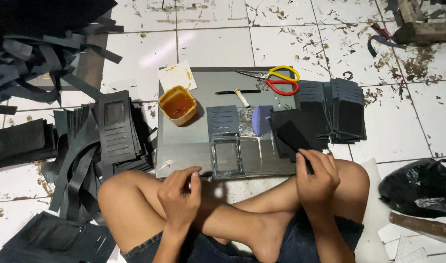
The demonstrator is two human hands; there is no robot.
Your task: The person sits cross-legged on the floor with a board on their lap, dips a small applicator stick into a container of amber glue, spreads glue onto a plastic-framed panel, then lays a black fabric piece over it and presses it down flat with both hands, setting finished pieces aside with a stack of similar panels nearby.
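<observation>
White floor tiles (223,46) carry a grey board (184,146) with a glue tub (177,104) and scissors (276,79); the right hand (316,179) pinches a black piece (295,139) at the board's right edge, while the left hand (180,195) rests curled, fingers together, empty, near the knee

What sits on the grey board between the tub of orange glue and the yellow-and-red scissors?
In the head view, a thin black stick and a small pale tube lie between the glue tub and the scissors.
</observation>
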